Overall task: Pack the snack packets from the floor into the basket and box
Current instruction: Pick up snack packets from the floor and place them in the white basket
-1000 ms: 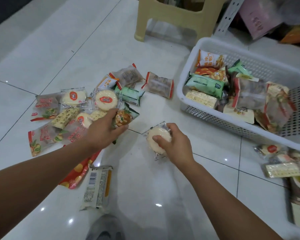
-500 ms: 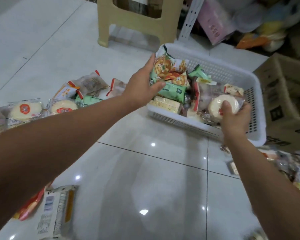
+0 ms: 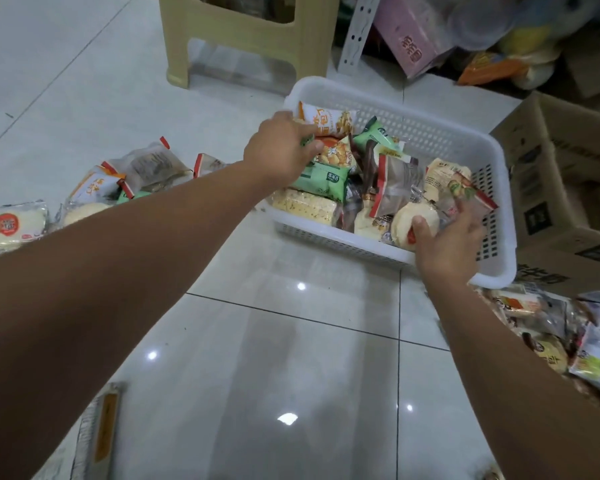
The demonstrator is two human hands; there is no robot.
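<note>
Depositing step: left hand (image 3: 281,150), fingers curled round a green-and-orange snack packet (image 3: 335,154) at 9 o'clock in the white basket (image 3: 378,98); right hand (image 3: 447,241), fingers clasping a round cake packet (image 3: 409,218) at 5 o'clock; next move likely: release both inside.

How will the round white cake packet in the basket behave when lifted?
The round cake packet probably feels light, as it is one small pastry. Its glossy clear wrapper may slip and crinkle. A hard squeeze could crumble it.
</note>
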